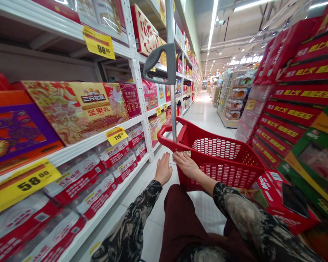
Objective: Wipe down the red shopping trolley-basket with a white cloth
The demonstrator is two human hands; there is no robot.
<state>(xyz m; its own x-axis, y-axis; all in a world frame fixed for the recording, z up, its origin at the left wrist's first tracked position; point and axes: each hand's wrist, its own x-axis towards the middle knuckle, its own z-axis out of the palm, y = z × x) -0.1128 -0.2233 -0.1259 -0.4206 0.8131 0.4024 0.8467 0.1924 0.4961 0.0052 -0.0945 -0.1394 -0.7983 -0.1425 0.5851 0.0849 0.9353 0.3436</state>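
A red plastic shopping basket (221,160) on the floor stands in front of me, with a grey pull handle (171,72) rising from its near rim. My right hand (186,163) rests on the basket's near rim at the foot of the handle pole, fingers curled over the edge. My left hand (163,169) hovers just left of it, fingers together and loosely extended, holding nothing. Both arms wear dark patterned sleeves.
White shelves (98,140) on the left carry red gift boxes (79,105), packed bottles and yellow price tags (24,183). Stacked red and green cartons (303,102) line the right. A red box (284,200) lies near my right elbow. The tiled aisle (205,112) runs ahead.
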